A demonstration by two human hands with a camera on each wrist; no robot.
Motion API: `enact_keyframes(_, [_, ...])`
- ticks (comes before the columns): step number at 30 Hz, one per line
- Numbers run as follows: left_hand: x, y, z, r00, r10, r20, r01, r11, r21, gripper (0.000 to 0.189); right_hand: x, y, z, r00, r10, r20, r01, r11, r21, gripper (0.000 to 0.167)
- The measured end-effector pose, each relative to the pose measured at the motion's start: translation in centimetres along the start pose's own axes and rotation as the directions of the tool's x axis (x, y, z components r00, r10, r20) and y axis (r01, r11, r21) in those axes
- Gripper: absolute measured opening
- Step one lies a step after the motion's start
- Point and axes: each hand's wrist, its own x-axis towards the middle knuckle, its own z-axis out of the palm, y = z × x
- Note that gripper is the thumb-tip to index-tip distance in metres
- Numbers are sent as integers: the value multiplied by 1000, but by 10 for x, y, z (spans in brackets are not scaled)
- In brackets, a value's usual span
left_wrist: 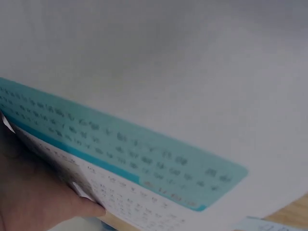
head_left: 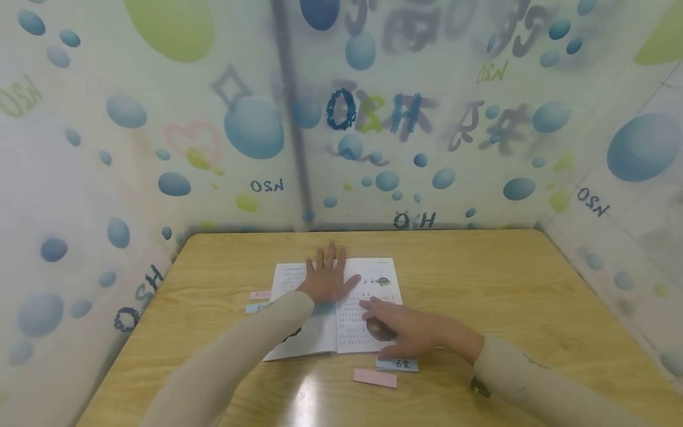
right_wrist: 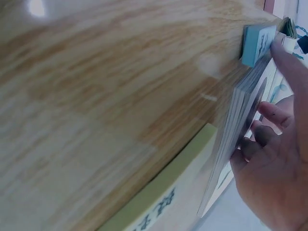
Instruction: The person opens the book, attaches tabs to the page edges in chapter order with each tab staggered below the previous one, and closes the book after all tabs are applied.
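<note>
An open book (head_left: 315,341) with printed pages lies on the table. My left hand (head_left: 325,281) rests on it, fingers spread, across the upper part near the fold. In the left wrist view, the thumb (left_wrist: 72,207) shows beside a page with a teal text box (left_wrist: 120,139). My right hand (head_left: 411,329) is over the right page with loosely bent fingers. Under its palm is a dark brown oval patch (head_left: 380,330); I cannot tell whether it is an object or a picture. The right thumb is by a blue paper slip (head_left: 397,365) with handwriting, apparently touching it.
A pink slip (head_left: 375,378) lies in front of the book. Another pink slip (head_left: 260,295) and a blue slip (head_left: 256,308) stick out at the book's left edge. Bubble-patterned walls (head_left: 357,178) enclose the wooden table (head_left: 480,267) at the back and sides.
</note>
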Motion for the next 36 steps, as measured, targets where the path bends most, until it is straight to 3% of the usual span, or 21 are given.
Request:
enact_keyframes(7, [-14, 5, 0, 999, 39, -19, -38, 998, 48, 87, 0, -2, -4, 1000, 15, -21, -15, 1000, -18, 67])
enact_keyframes(12, [-30, 9, 2, 995, 97, 12, -97, 994, 51, 85, 0, 0, -3, 999, 10, -34, -10, 1000, -10, 73])
enact_keyframes(22, [-58, 8, 16, 984, 177, -28, -175, 981, 85, 79, 0, 4, 0, 998, -3, -61, 4, 1000, 14, 89])
enact_keyframes(31, [-84, 4, 41, 952, 284, -113, -274, 957, 95, 82, -2, 2, 2, 998, -8, -67, 10, 1000, 28, 81])
enact_keyframes(36, [-108, 10, 37, 956, 289, -44, -285, 955, 80, 80, -2, 3, 4, 996, -19, -86, 20, 1000, 16, 82])
